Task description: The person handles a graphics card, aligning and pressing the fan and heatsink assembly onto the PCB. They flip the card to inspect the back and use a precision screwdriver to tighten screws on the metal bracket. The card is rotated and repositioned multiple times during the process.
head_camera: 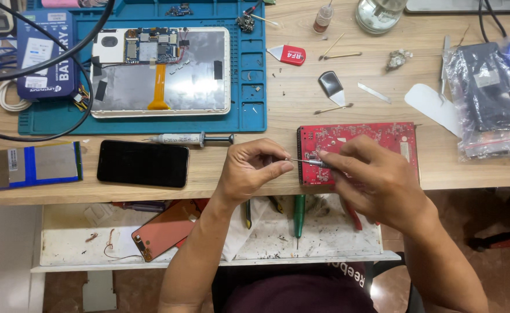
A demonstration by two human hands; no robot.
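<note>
Left hand [248,169]: fingers curled, thumb and forefinger pinched on tip end of thin silver metal tool [306,162]. Right hand [371,179]: closed around same tool's other end, fingers bunched. Tool spans gap between hands, roughly level. Flat red rectangular circuit board [376,137] lies under right hand, at wooden bench edge. Black slab phone [143,163] left of left hand; grey syringe [191,138] just above-left.

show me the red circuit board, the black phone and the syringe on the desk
red circuit board [376,137], head view, on its bare upper middle
black phone [143,163], head view, on the centre of its dark screen
syringe [179,138], head view, on the middle of its clear barrel
</note>
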